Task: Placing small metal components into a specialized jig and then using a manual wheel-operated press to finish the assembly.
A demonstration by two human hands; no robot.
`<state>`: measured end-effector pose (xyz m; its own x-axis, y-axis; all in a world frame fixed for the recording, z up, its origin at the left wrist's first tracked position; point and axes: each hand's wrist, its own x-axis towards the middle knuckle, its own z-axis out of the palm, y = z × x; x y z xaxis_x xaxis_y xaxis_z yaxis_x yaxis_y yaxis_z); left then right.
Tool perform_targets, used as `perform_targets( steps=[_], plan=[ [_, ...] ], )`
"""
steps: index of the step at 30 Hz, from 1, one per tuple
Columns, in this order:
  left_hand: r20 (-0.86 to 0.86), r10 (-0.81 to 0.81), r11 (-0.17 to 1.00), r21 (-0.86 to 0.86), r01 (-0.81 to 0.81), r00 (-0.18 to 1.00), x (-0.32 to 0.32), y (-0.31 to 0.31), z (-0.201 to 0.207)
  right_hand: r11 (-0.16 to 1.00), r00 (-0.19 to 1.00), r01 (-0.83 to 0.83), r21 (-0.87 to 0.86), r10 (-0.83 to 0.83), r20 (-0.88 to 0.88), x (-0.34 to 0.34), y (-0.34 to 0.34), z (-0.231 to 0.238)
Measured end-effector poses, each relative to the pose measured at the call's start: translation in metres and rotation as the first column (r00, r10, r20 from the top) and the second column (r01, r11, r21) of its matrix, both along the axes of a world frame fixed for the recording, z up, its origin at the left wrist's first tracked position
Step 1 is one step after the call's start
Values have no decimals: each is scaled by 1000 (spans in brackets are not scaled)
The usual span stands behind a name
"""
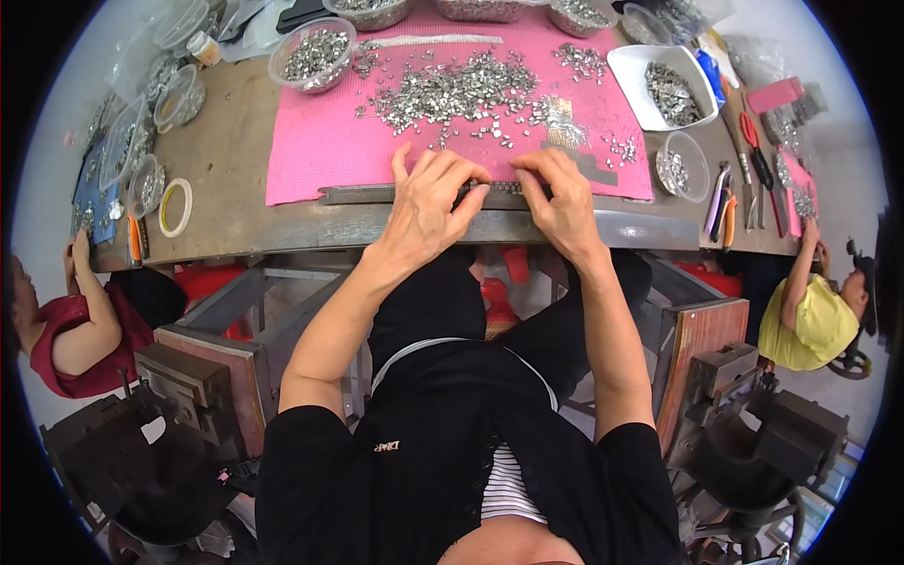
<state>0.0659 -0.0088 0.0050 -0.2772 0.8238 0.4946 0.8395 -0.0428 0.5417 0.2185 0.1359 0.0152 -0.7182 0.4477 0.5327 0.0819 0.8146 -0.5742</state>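
A long dark metal bar lies along the front edge of the pink mat, with a row of small metal links on it between my hands. My left hand bends over the bar, thumb and forefinger drawn together at the left end of the row; the fingertips' hold is hidden. At the other end, my right hand is curled with its fingertips down on the bar, and what they pinch cannot be made out. Beyond both hands spreads a heap of small shiny metal pieces.
Clear tubs of metal pieces stand around, one round tub at far left. A white tray, a small tub and pliers are to the right. A tape roll lies left. Two other people sit at either side.
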Motion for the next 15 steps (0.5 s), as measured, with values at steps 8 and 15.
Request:
perform_targets(
  steps=[8, 15],
  plan=[
    [-58, 117, 993, 35, -115, 992, 9, 11, -6, 994, 981, 111, 17, -112, 158, -28, 25, -7],
    [22, 159, 986, 45, -160, 987, -8, 7, -3, 990, 979, 108, 87, -121, 162, -23, 25, -7]
  ],
)
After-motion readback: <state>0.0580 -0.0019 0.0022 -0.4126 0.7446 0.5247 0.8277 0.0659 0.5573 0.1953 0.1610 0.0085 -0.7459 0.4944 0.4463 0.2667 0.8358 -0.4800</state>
